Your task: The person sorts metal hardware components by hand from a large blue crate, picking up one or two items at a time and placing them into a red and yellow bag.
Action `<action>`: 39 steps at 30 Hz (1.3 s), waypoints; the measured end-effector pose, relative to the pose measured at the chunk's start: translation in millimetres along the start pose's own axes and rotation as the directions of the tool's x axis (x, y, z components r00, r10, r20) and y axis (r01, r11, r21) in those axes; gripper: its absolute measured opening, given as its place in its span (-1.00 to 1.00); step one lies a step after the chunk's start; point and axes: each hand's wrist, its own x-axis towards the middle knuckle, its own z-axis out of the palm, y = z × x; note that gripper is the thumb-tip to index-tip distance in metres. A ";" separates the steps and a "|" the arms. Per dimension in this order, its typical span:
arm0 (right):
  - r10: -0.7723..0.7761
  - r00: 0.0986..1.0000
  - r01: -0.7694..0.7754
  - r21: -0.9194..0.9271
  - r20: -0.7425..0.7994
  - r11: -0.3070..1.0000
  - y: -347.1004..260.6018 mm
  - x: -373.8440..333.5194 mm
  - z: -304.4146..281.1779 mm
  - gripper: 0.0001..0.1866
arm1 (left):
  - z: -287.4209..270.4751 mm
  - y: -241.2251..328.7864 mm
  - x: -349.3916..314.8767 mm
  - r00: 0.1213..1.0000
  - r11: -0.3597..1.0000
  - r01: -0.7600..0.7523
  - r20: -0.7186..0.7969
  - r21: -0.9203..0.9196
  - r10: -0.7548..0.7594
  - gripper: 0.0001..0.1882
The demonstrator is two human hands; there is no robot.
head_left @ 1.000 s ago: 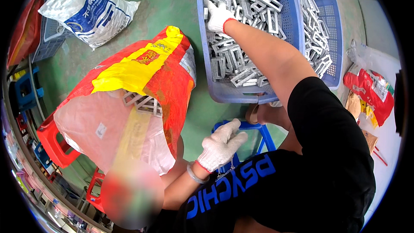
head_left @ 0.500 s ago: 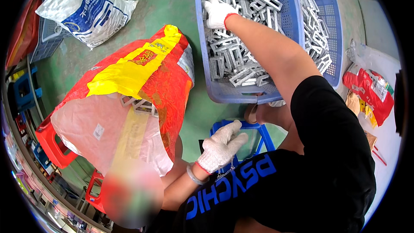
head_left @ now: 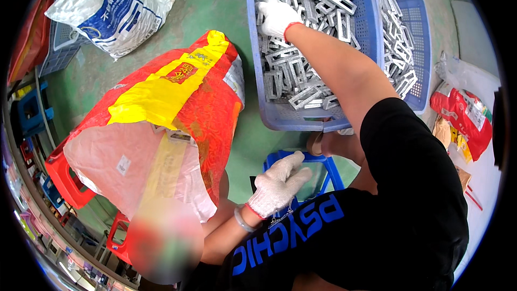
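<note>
My right hand [head_left: 278,17], in a white knit glove, reaches into the near blue plastic basket [head_left: 301,123] at its left side. Its fingers curl down among a heap of silvery metal rectangular frames [head_left: 304,67], and what they grip is hidden. Low in the middle, my left hand [head_left: 273,187], gloved too, is open and holds nothing, fingers apart, close to my black shirt and just over a blue stool [head_left: 334,175]. Left of it lies a red and yellow woven sack [head_left: 161,94], its wide mouth facing me, with a few metal frames [head_left: 177,136] showing inside.
A second blue basket [head_left: 417,48] of similar metal frames stands right of the first. At the upper left is a stuffed white and blue sack [head_left: 116,16]. A red stool [head_left: 67,175] stands beside the woven sack. A red bag [head_left: 463,113] lies far right.
My right hand has shifted slightly within the basket, its fingers curling further down among the metal frames. My left hand stays open in nearly the same place.
</note>
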 end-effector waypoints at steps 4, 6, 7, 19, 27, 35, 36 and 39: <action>-0.097 0.994 0.101 0.085 -0.058 0.991 14.4 -20.0 -7.7 -0.53 | -3.6 12.8 2.0 0.999 0.999 0.041 0.030 -0.016 -0.041 -0.78; -0.078 0.989 0.068 0.078 0.126 0.995 15.1 -26.4 -20.8 -0.52 | -0.3 9.8 0.2 0.999 0.999 0.050 -0.003 -0.022 -0.050 -0.78; -0.066 0.975 0.051 0.073 0.214 0.996 15.5 -30.0 -27.3 -0.52 | 1.8 5.1 0.6 0.999 0.999 0.047 -0.014 -0.025 -0.047 -0.78; -0.124 0.986 0.145 -0.201 0.110 0.969 -4.5 -53.8 0.7 -0.16 | 5.9 -4.8 -1.7 0.999 0.998 0.045 -0.025 -0.034 -0.046 -0.79; -0.076 0.974 0.128 -0.235 0.214 0.963 1.1 -19.2 8.0 -0.62 | -0.7 13.1 -4.1 0.998 0.992 0.055 0.010 -0.115 -0.054 -0.81; 0.056 0.962 0.006 -0.227 0.268 0.974 -9.4 -21.0 3.3 -0.62 | -10.1 26.5 -1.2 0.991 0.993 0.084 0.111 -0.077 -0.075 -0.77; -0.020 0.958 0.104 -0.280 0.286 0.954 -8.2 -28.0 1.2 -0.64 | -10.3 29.9 -3.2 0.995 0.993 0.073 0.079 -0.096 -0.066 -0.76; -0.024 0.959 0.137 -0.387 0.283 0.912 2.6 -37.0 7.9 -0.61 | -12.6 33.9 -6.2 0.997 0.992 0.073 0.044 -0.107 -0.068 -0.77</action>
